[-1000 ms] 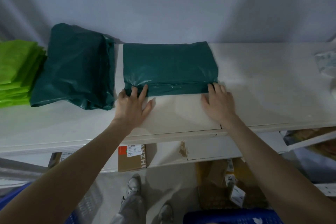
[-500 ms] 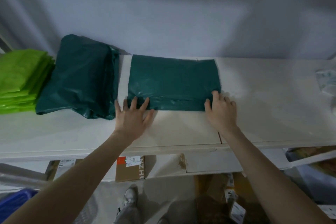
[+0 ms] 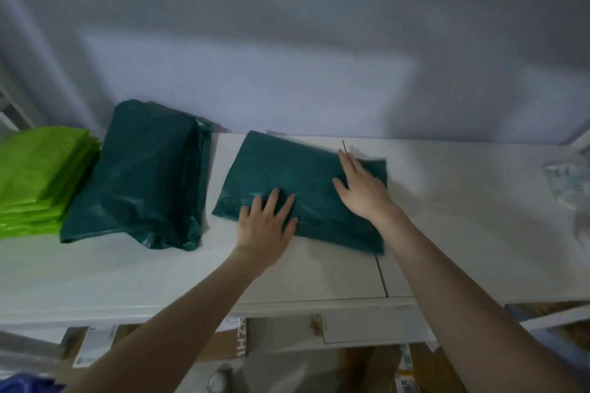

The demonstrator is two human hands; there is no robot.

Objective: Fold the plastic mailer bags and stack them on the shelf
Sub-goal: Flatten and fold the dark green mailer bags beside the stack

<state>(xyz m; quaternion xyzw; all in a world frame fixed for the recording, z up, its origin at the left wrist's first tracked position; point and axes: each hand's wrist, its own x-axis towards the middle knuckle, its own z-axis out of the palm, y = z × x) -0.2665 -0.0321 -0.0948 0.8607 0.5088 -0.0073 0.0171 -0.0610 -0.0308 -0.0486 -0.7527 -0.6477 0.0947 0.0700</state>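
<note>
A folded dark green mailer bag (image 3: 287,169) lies skewed on the white shelf (image 3: 447,233), its right end turned toward me. My left hand (image 3: 266,222) presses flat on its near left part, fingers spread. On the bag's right half lies my right hand (image 3: 362,190), flat, with straight fingers pointing away. A stack of dark green mailer bags (image 3: 143,175) sits just left of it, apart from the folded one. Further left is a stack of lime green bags (image 3: 35,175).
Crumpled clear plastic (image 3: 568,182) lies at the shelf's far right. A grey wall stands close behind the shelf. Below the shelf edge are cardboard boxes (image 3: 230,341) and a blue bin (image 3: 22,384) at lower left.
Both hands moved from the bag's near edge onto its top. The bag has turned, its right end swinging toward me. The camera tilted so the shelf sits lower in view.
</note>
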